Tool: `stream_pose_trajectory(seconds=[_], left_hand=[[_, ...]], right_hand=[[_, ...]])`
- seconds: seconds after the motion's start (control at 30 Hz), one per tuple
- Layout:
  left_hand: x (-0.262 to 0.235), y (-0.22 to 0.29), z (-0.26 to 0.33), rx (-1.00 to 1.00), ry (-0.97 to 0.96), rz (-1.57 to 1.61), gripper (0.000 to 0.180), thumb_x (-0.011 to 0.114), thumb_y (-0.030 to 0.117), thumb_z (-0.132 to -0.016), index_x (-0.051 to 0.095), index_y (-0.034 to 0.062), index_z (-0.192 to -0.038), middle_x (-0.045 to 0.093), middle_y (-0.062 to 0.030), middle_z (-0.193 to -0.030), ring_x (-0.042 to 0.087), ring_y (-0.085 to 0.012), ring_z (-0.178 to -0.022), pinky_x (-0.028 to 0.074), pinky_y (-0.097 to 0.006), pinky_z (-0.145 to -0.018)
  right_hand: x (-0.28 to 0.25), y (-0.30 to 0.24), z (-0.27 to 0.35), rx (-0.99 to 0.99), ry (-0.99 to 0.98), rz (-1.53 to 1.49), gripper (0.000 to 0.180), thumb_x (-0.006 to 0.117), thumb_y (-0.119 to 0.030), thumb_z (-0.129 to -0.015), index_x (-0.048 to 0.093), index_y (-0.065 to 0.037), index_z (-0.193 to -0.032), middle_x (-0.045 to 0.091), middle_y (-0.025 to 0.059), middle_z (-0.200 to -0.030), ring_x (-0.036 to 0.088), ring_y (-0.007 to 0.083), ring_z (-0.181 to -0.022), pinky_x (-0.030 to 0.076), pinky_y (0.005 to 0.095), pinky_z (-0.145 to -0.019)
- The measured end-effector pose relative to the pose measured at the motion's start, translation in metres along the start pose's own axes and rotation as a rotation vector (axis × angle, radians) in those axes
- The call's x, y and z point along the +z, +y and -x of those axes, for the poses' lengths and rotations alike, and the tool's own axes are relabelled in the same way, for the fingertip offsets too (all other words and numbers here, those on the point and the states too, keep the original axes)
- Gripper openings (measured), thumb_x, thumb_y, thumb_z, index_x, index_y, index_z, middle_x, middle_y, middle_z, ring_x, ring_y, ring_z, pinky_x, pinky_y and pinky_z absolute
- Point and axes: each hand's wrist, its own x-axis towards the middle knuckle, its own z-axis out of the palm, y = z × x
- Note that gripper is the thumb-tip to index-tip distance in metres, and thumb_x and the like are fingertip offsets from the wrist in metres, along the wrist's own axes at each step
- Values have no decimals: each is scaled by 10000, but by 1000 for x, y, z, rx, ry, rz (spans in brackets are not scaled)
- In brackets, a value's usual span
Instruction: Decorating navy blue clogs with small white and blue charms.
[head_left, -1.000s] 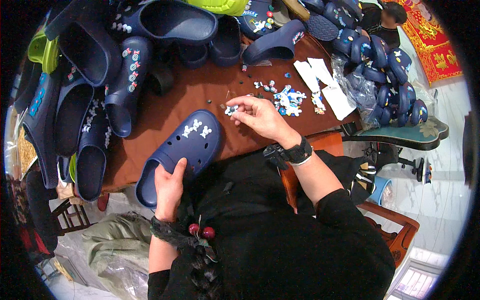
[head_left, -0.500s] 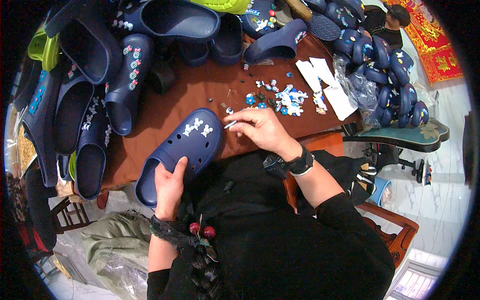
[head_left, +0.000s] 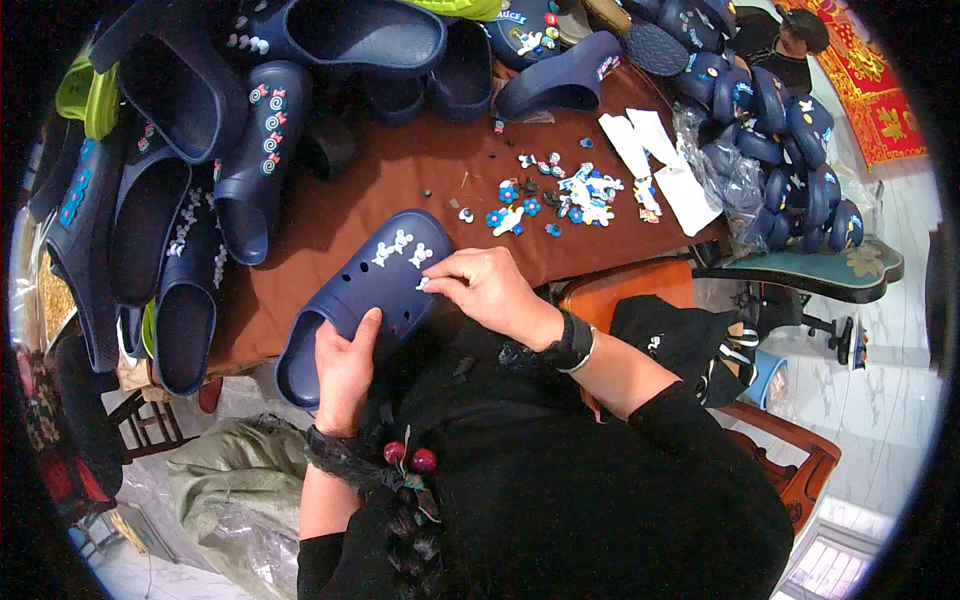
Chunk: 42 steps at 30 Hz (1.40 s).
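Observation:
A navy foam clog (head_left: 352, 300) lies at the front edge of a brown table (head_left: 400, 180), with two white charms on its toe. My left hand (head_left: 345, 370) grips the clog's heel side, thumb on the upper. My right hand (head_left: 488, 290) pinches a small white charm (head_left: 423, 285) against the toe of the clog. A scatter of small blue and white charms (head_left: 560, 195) lies on the table just beyond my right hand.
Many navy clogs (head_left: 200, 170) are piled along the left and back of the table, with more in clear plastic bags (head_left: 780, 130) at the right. White paper strips (head_left: 650, 150) lie near the charms. A wooden chair (head_left: 790, 450) and a person's cap (head_left: 805, 25) show at the right.
My right hand came back from the charm scatter toward me and now presses a white charm on the clog's toe. The left hand kept its hold on the clog.

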Motion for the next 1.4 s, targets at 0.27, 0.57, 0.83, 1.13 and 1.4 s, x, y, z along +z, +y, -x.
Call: stream_pose_trajectory(seconds=[0.27,0.57,0.83,1.13,1.4], left_hand=[[0,-4,-2,16,12,-29,232,620,76,-900,626,-33,-1105,682,-71,-1041,632,-152,-904,491,-291,-834],[-5,-8,-4,-7,-44,-48,209,602,84,-914,635,-12,-1097,686,-58,-998,634,-134,-855,504,-280,-782],[1,-5,-7,-40,-43,50,200,596,59,-914,620,-48,-1081,685,-76,-980,645,-138,-811,521,-266,-739],[6,9,4,8,86,-67,279,648,121,-894,604,-50,-1110,673,-93,-1026,636,-163,-880,503,-288,-808],[4,3,0,-3,69,56,262,636,100,-898,607,-51,-1111,676,-94,-1024,642,-160,-874,510,-291,-799]], right_hand=[[8,-1,-3,588,-124,-393,138,704,-128,-860,637,-13,-824,694,67,-742,596,70,-562,460,213,-496],[8,-14,-6,433,-23,42,351,771,-109,-759,549,-29,-1019,637,143,-890,643,222,-825,508,326,-707],[19,-1,-8,256,77,153,693,748,-52,-723,366,-38,-1302,468,207,-1252,437,395,-1223,365,436,-1027],[-12,33,-15,283,-60,-175,526,763,-147,-780,495,-62,-1224,576,134,-1152,609,262,-1020,515,363,-840],[-121,120,-69,213,115,488,340,796,-202,-686,618,-43,-928,597,161,-928,578,357,-941,470,432,-800]])
